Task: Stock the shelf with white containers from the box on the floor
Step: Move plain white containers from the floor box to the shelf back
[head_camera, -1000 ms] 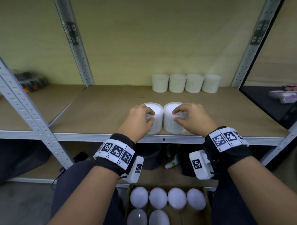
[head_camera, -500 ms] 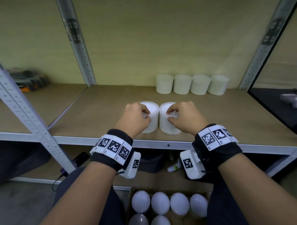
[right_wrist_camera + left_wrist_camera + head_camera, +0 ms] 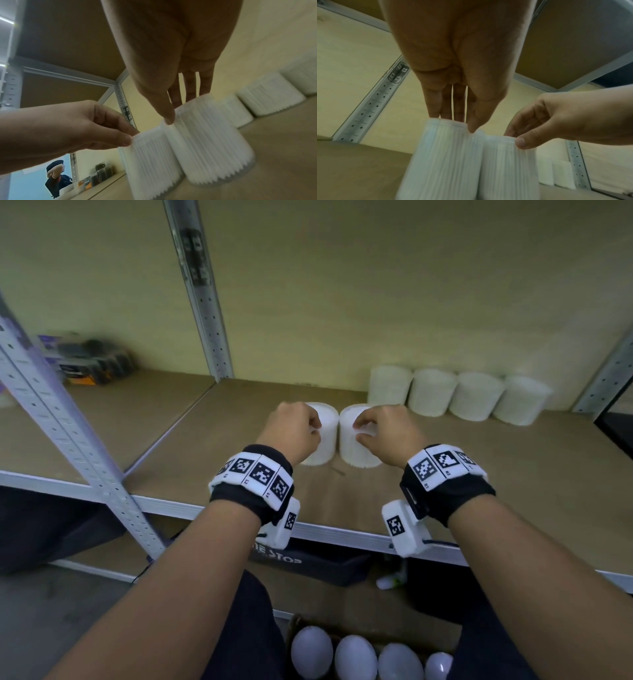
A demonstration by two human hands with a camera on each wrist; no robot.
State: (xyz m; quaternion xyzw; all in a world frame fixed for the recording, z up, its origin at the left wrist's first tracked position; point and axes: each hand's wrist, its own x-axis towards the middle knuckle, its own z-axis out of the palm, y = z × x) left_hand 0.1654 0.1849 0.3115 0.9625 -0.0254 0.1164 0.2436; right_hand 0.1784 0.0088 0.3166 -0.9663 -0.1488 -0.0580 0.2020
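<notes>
Two white ribbed containers stand side by side on the wooden shelf, nearly touching. My left hand pinches the top rim of the left container, thumb in front and fingers over the top. My right hand pinches the rim of the right container the same way. In the left wrist view my left hand sits atop its container; in the right wrist view my right hand sits atop its container. The cardboard box on the floor holds several more white containers.
Several white containers line the shelf's back wall to the right. A grey upright stands at the back left, another at the front left. Dark packages lie on the neighbouring shelf. A dark bin sits below.
Both hands have slid the two containers away from the shelf's front edge, deeper toward the back row. The grips on the rims are the same.
</notes>
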